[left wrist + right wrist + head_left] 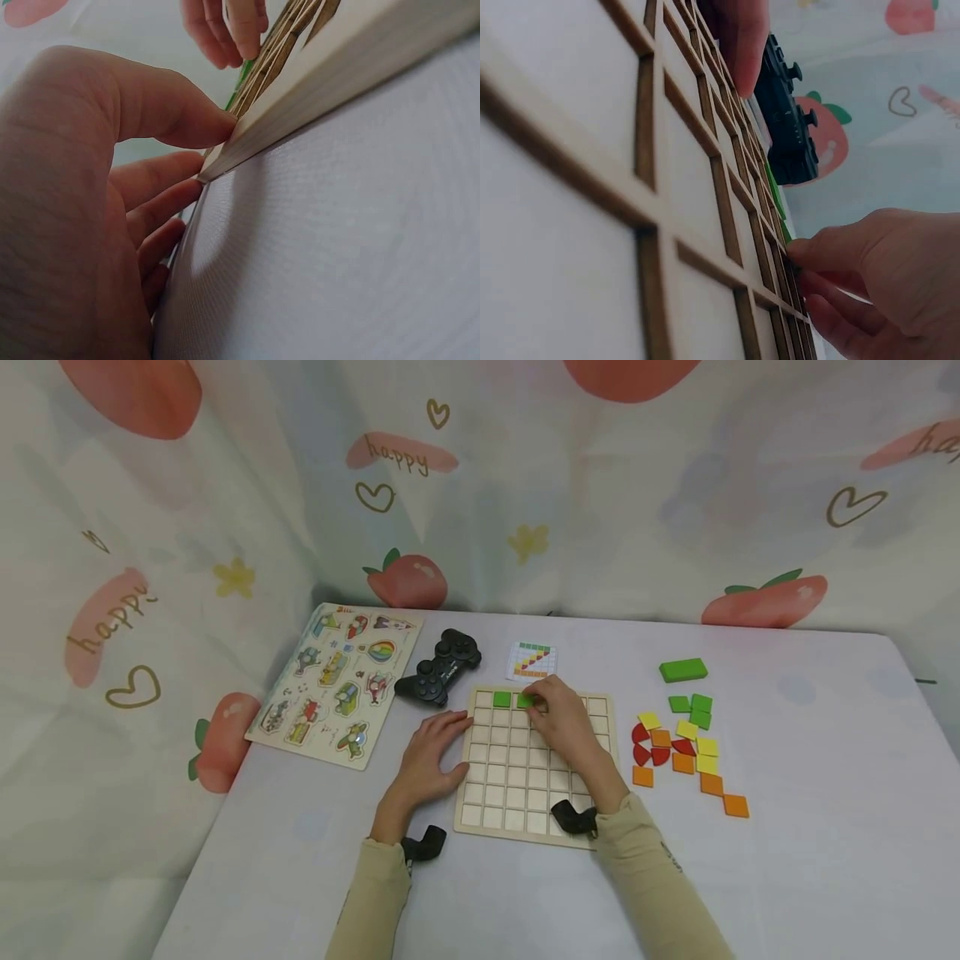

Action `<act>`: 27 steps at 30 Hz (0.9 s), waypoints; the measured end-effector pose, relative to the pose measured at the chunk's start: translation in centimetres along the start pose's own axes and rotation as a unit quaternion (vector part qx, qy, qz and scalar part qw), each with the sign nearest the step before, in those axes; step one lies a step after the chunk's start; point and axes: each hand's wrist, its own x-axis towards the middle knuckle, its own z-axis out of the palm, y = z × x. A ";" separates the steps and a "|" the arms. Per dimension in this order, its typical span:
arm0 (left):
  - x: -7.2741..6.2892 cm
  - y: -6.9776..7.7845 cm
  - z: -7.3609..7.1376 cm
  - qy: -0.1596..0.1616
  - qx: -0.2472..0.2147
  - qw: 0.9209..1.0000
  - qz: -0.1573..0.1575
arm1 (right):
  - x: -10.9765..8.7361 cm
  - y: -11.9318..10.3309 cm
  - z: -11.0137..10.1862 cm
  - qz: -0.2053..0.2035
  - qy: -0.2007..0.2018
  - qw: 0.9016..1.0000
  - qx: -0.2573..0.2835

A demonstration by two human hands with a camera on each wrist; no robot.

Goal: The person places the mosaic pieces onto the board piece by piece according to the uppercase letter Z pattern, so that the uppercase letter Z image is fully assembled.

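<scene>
Our right hand (558,717) pinches a green tile (523,701) at the top row of the grid board (497,754); our left hand (431,758), unclenched, touches its edge. One green square (502,699) seated; loose pieces (682,763) (mixed colours) remain on the desk (810,777).

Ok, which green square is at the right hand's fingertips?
The second green square tile from the left in the far row of the wooden grid board; the first sits clear of the right hand; the others lie off-board.
</scene>
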 end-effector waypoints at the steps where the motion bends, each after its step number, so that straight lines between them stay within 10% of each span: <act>1: 0.0 0.0 0.0 0.000 0.002 1.000 0.001 | 0.0 0.1 0.0 -0.002 -0.002 1.000 0.005; 16: 0.5 0.0 0.0 -0.004 0.007 1.000 0.002 | 0.2 0.2 -1.4 0.012 -0.032 0.999 0.036; 27: 0.1 0.3 -0.2 -0.003 0.000 1.000 -0.002 | -2.3 5.6 -10.0 0.116 0.053 0.991 -0.028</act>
